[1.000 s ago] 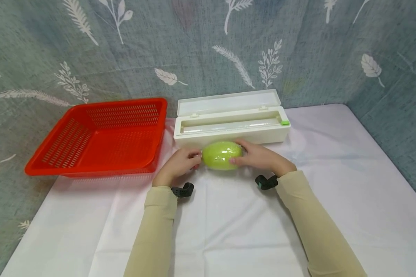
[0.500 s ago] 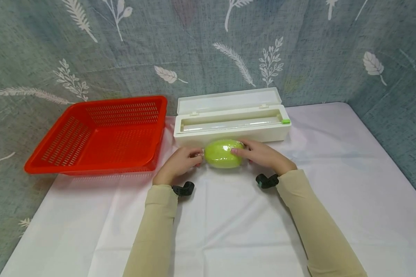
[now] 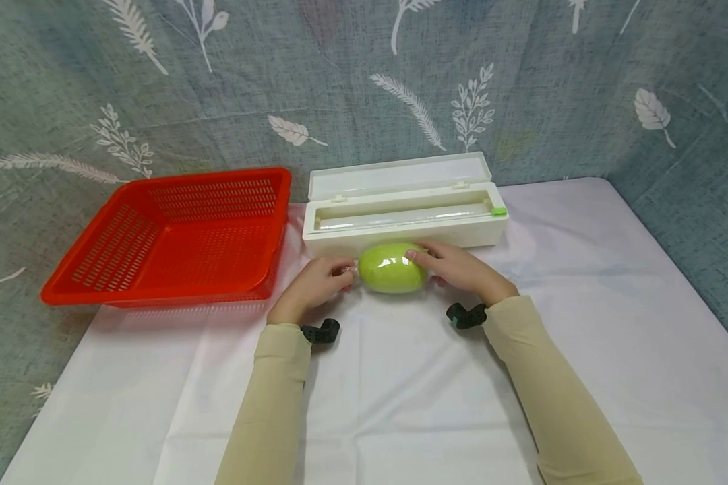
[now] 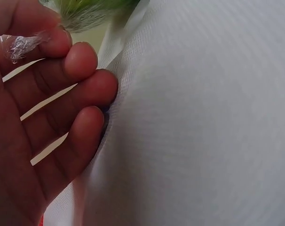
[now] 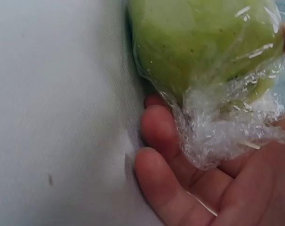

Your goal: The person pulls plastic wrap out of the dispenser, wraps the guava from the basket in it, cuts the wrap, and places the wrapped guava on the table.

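An oval light-green fruit (image 3: 391, 268), wrapped in shiny cling film, lies on the white cloth in front of the cling film box (image 3: 400, 237). At its left end my left hand (image 3: 317, 284) pinches a twisted tail of the cling film (image 4: 21, 47) between thumb and index finger; the other fingers curl loosely near the cloth. My right hand (image 3: 458, 269) holds the fruit's right end, its thumb on top and the other fingers behind and below. The right wrist view shows crumpled film (image 5: 217, 127) bunched at that end, over the fingers.
Left of the box stands a red plastic basket (image 3: 148, 298) with slotted sides and nothing in it. The box's lid (image 3: 400, 176) is raised, showing a film roll (image 3: 400, 219) inside. A patterned fabric (image 3: 346, 81) hangs behind the table.
The fruit has shifted slightly right and away from the person. My right thumb has moved up over its top. My left hand keeps its pinch on the film with hardly any movement.
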`<state>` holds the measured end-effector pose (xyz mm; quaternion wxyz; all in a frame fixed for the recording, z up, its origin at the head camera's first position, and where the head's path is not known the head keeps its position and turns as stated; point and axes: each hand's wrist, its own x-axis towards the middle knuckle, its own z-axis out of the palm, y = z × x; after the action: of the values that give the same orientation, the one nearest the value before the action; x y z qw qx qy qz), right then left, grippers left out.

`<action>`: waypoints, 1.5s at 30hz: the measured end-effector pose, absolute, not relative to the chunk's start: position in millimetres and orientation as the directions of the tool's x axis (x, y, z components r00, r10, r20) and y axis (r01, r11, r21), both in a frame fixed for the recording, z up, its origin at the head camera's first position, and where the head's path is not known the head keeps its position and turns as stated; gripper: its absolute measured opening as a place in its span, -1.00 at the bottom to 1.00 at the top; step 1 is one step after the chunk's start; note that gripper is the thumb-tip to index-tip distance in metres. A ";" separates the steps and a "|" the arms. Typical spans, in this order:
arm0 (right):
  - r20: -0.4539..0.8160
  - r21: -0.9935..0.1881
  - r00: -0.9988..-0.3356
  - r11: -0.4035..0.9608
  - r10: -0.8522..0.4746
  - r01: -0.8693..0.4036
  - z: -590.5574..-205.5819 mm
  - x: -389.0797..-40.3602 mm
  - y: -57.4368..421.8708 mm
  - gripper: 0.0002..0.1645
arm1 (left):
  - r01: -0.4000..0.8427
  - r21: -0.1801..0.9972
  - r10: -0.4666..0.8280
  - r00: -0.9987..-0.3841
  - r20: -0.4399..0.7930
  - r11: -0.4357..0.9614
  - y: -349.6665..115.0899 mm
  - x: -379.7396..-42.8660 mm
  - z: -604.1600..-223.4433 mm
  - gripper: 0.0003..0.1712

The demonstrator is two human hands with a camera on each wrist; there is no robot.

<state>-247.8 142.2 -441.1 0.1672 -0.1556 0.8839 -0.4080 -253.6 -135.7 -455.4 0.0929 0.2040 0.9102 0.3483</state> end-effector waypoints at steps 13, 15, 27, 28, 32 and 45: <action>-0.079 -0.727 -0.908 0.647 -0.411 -0.230 -445.2 -252.8 156.8 -0.55 | 0.334 0.648 0.420 -0.907 0.023 0.685 -133.9 -252.9 -457.1 -0.81; -0.038 -0.733 -0.915 0.634 -0.401 -0.248 -442.3 -252.6 159.8 -0.65 | 0.336 0.635 0.412 -0.911 0.030 0.696 -132.6 -253.0 -457.3 -0.81; 0.085 -0.778 -0.789 0.455 -0.608 -0.434 -419.9 -244.8 150.8 -0.38 | 0.297 0.616 0.365 -0.931 0.016 0.730 -129.4 -254.1 -455.1 -0.78; 0.065 -0.764 -0.780 0.472 -0.622 -0.440 -420.1 -244.0 147.5 -0.32 | 0.295 0.617 0.366 -0.930 0.011 0.729 -129.8 -253.9 -454.6 -0.78; -0.002 -0.725 -0.792 0.546 -0.611 -0.420 -421.1 -240.7 139.6 -0.13 | 0.318 0.630 0.404 -0.915 0.007 0.708 -130.6 -253.8 -453.0 -0.76; 0.022 -0.759 -0.858 0.550 -0.513 -0.348 -430.8 -245.2 136.4 -0.26 | 0.420 0.479 0.376 -0.907 0.189 0.771 -133.8 -255.6 -453.6 -0.85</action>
<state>-245.2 136.4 -430.8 0.1017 -0.2465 0.8743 -0.4056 -255.6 -133.8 -453.6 -0.0409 0.2117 0.9402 0.2638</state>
